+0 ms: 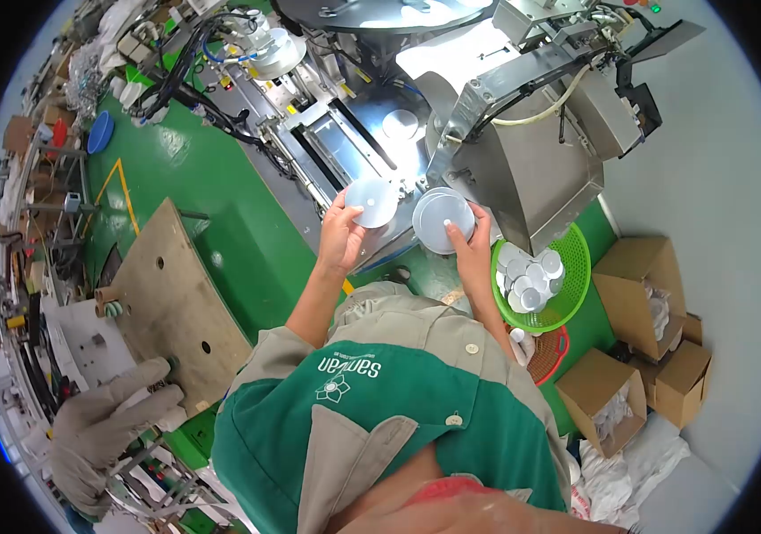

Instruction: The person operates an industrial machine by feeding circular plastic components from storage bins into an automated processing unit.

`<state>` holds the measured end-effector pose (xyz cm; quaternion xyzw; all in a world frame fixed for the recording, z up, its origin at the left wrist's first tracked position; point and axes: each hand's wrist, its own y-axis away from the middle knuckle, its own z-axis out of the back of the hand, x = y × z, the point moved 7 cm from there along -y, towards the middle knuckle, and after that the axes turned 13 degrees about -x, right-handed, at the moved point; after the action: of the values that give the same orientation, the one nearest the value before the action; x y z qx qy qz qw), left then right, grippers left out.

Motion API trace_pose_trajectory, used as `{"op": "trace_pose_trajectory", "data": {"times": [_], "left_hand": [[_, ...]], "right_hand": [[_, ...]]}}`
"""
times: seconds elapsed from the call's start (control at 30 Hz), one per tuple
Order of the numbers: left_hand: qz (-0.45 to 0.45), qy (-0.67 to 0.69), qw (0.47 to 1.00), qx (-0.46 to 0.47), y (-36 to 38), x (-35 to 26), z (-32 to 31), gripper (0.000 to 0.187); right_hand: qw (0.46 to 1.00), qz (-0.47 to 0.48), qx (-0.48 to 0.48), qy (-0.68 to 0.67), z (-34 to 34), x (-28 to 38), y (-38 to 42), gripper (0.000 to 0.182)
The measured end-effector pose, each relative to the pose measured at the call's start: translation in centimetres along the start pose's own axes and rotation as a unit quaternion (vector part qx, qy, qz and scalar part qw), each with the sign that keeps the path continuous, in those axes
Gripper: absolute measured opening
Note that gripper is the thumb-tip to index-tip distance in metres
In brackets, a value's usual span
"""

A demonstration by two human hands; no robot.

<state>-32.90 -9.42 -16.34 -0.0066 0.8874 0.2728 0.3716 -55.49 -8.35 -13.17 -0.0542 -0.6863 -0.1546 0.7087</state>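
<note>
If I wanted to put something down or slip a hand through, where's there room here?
The brown board has a bare middle. Green floor also lies open between board and machine. It's crowded at right: a green basket holds many piled discs beside cardboard boxes. Only a narrow-looking gap separates the held discs in the left hand and right hand.

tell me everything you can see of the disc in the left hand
The disc is round, flat and thin-looking, pale silvery grey, perhaps plastic or metal. A small bright spot shows near its middle; mark or reflection, I cannot tell. Its face is turned toward the camera. The left hand holds its edge, thumb on the face, before the metal machine.
</note>
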Motion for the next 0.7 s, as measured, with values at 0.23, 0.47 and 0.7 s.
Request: {"op": "trace_pose_trajectory", "data": {"times": [0.23, 0.47, 0.7], "left_hand": [[0.054, -0.005, 0.998, 0.009, 0.4, 2.2, -1.8, 0.030], [0.183, -0.144, 0.967, 0.104, 3.0, 12.4, -4.6, 0.036], [0.344, -0.240, 0.899, 0.129, 3.0, 31.4, -5.9, 0.034]], "right_hand": [[0.999, 0.001, -0.007, -0.044, -0.5, 0.0, 0.7, 0.046], [0.995, 0.011, -0.050, 0.084, 5.0, -3.3, 2.2, 0.046], [0.928, 0.087, -0.268, 0.243, 22.5, -10.4, 7.3, 0.033]]}}
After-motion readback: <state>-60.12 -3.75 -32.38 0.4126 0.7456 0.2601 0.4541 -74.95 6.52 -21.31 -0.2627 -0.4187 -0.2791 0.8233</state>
